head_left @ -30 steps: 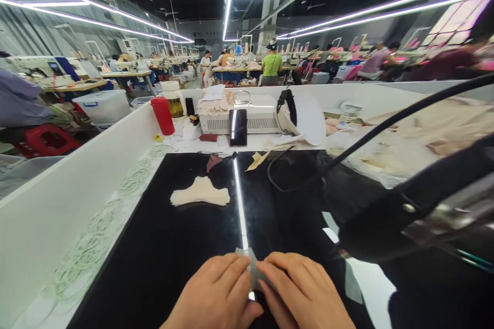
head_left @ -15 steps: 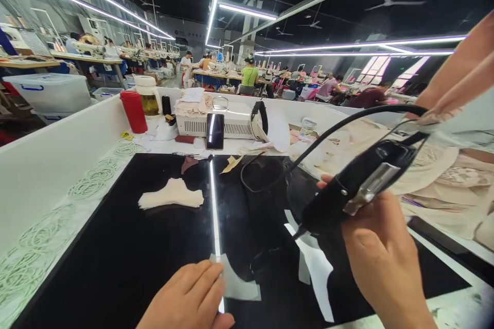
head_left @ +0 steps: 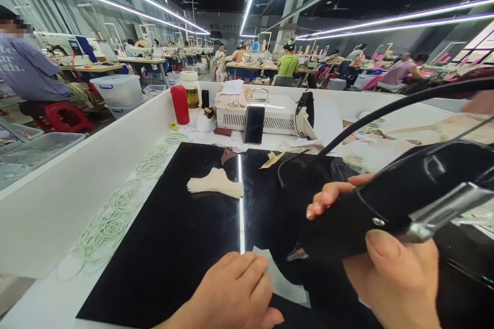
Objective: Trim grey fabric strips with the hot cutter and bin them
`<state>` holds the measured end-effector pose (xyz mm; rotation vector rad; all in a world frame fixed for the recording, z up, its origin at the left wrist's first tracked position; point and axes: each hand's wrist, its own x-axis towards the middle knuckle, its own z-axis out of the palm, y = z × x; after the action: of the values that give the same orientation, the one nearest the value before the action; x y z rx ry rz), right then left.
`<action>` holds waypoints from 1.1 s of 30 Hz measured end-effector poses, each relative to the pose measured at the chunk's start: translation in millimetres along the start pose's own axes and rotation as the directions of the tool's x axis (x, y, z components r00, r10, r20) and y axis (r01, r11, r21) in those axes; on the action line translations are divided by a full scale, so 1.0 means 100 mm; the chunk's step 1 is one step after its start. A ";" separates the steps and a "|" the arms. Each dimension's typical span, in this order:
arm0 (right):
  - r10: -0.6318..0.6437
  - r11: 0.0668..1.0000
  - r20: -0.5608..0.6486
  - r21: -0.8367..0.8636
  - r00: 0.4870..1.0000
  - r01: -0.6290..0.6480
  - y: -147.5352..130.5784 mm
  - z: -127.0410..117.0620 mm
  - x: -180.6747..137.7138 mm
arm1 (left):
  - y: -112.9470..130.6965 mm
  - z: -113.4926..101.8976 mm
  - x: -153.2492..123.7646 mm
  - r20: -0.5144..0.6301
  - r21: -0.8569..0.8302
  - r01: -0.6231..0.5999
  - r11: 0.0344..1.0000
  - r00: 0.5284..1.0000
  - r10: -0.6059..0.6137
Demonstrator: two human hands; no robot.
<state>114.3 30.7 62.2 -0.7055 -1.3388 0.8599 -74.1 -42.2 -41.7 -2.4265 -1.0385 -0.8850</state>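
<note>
My right hand (head_left: 405, 267) is wrapped round a thick black corded handheld tool (head_left: 347, 221) with a metal lever on its side. Its narrow tip (head_left: 297, 254) points down and left, a little right of a thin pale grey-white cut piece (head_left: 287, 282). On the black board (head_left: 154, 247), my left hand (head_left: 235, 288) lies over the left end of that piece, fingers side by side and bent, thumb apart. Its fingertips are partly hidden. A stack of cream cut pieces (head_left: 214, 184) lies farther back on the board.
Pale green cord loops (head_left: 116, 211) line the white left wall (head_left: 77, 175). At the back stand a red cup (head_left: 179, 105), a jug (head_left: 190, 90), a phone (head_left: 254, 124) and a white vented box (head_left: 231, 115). The tool's cable (head_left: 370, 113) arcs across the right. Co-workers sit beyond.
The view has turned left, so the board's contents sit farther right. The tool has come nearer the camera and now covers most of the white strip beneath it. My left hand stays on the cut piece.
</note>
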 end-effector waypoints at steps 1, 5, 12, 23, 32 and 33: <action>-0.028 0.999 0.031 0.016 0.999 0.028 0.02 0.05 -0.02 | 0.01 0.00 0.01 -0.014 -0.007 0.007 1.000 1.000 -0.007; -0.064 0.988 0.062 0.146 0.996 0.055 0.10 0.20 -0.06 | 0.02 0.01 0.04 -0.063 -0.010 0.022 1.000 0.998 -0.022; -0.061 0.989 0.027 0.138 0.998 0.057 0.18 0.28 -0.12 | 0.03 0.03 0.03 -0.083 0.006 0.024 1.000 0.996 -0.023; -0.067 0.985 0.006 0.160 0.998 0.065 0.22 0.30 -0.12 | 0.03 0.03 0.03 -0.071 -0.005 0.027 1.000 0.997 -0.027; -0.049 0.980 -0.015 0.192 0.999 0.051 0.25 0.32 -0.16 | 0.01 0.01 0.03 -0.084 -0.003 0.014 1.000 0.996 -0.015; -0.041 0.980 -0.016 0.194 0.999 0.044 0.24 0.32 -0.16 | 0.01 0.01 0.03 -0.085 -0.003 0.012 1.000 0.996 -0.013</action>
<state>79.2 28.7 37.1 -0.5275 -1.2354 0.9360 -70.9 -40.9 -40.6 -2.3646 -1.0235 -0.9847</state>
